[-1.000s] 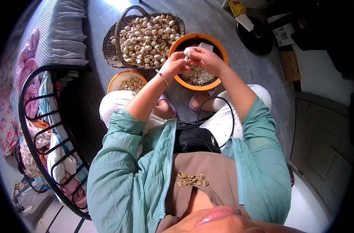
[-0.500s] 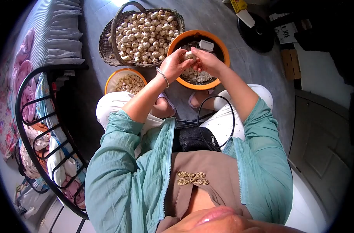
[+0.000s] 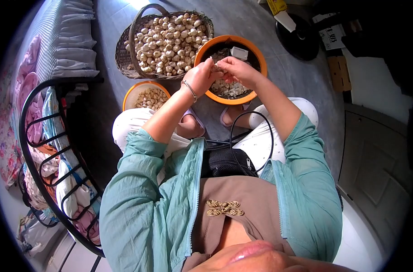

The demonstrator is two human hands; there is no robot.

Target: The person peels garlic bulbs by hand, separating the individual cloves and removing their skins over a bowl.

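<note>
My left hand (image 3: pixel 201 78) is closed around a garlic bulb (image 3: pixel 216 66), which is mostly hidden by the fingers. My right hand (image 3: pixel 239 73) meets it from the other side, thumb and fingertips pinched on the bulb. Both hands are above an orange-rimmed basin (image 3: pixel 260 85) that holds papery garlic skins (image 3: pixel 231 89) and a small white box (image 3: pixel 239 53). Behind my left hand is a wicker basket (image 3: pixel 123 59) heaped with whole garlic bulbs (image 3: pixel 172 43). An orange-rimmed strainer bowl (image 3: pixel 131 93) with loose garlic cloves (image 3: pixel 151 98) lies nearer to me.
On the left stands a black metal bed frame (image 3: pixel 23 118) with clothes (image 3: pixel 32 90) behind its bars. A black round base (image 3: pixel 299 43) and a cardboard box (image 3: pixel 339 74) are at the right on the grey floor (image 3: pixel 301 81). A black cable (image 3: pixel 273 136) loops over my lap.
My fingers have closed in over the garlic bulb, so less of it shows. My right hand has shifted slightly left, its fingertips now pinched nearer my left hand.
</note>
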